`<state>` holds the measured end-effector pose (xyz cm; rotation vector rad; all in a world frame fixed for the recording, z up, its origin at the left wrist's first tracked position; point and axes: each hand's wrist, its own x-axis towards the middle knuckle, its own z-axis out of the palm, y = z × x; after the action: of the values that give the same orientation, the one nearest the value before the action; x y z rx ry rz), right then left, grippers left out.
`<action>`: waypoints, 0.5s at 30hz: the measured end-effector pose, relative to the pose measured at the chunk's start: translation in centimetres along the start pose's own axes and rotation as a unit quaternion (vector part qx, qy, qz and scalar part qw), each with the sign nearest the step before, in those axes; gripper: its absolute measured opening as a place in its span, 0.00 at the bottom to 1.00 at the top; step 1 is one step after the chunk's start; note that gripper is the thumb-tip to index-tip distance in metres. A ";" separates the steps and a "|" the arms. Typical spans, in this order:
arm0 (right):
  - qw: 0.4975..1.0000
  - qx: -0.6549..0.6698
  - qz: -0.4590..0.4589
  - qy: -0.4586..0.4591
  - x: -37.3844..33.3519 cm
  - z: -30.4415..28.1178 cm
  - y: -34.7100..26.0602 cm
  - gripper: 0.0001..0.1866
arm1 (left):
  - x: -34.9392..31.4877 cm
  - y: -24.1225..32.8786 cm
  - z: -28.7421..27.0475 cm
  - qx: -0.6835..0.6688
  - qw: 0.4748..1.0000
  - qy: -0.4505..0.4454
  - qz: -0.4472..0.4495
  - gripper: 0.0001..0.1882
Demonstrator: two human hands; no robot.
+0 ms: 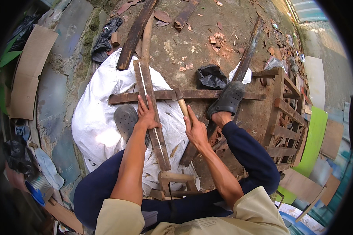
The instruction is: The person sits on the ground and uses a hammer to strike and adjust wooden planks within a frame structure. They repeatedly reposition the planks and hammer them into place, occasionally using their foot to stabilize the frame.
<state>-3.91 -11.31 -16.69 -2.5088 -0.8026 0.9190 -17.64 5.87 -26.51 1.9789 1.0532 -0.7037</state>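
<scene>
A narrow wooden slat [159, 145] with a white line along its length lies over a darker crosswise wooden beam [210, 94]. My left hand [146, 116] holds the slat down just below the crossing, fingers spread over it and thumb at its right edge. My right hand [196, 131] is closed round the lower handle of a hammer [182, 107]. The hammer's head rests at or just above the beam, right of the slat; I cannot tell whether they touch. My right clog [228, 97] stands on the beam's right part, and my left clog [125, 119] is beside the slat.
A white sack [92, 113] spreads beneath the wood. Dark planks [137, 33] lie ahead, with brick chips [216, 40] on the dirt. A slatted wooden frame [284, 117] stands at right. A black plastic bag [211, 77] sits beyond the beam. A small wooden stool [176, 177] is near me.
</scene>
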 end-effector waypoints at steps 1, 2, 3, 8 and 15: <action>0.999 0.031 0.034 -0.014 -0.4 -0.7 -0.4 0.29 | -0.2 -0.2 0.0 0.000 1.000 0.002 0.000 0.86; 0.995 0.092 0.019 0.024 -0.8 -0.7 1.0 0.29 | -0.4 0.2 -0.3 0.001 1.000 -0.008 -0.003 0.86; 0.987 0.149 0.050 0.022 -0.8 -2.0 0.7 0.28 | -0.5 0.2 -0.5 0.000 1.000 -0.016 -0.014 0.86; 0.901 0.410 0.121 0.067 1.2 -7.1 8.5 0.28 | -0.9 0.1 -0.9 -0.009 1.000 -0.018 -0.004 0.85; 0.689 0.676 0.224 0.133 1.6 2.6 1.8 0.15 | -1.4 0.2 -0.6 -0.001 1.000 -0.028 0.009 0.84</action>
<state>-3.97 -11.33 -20.26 -1.3412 0.5499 0.7551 -18.06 5.69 -25.10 1.9525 1.0019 -0.7446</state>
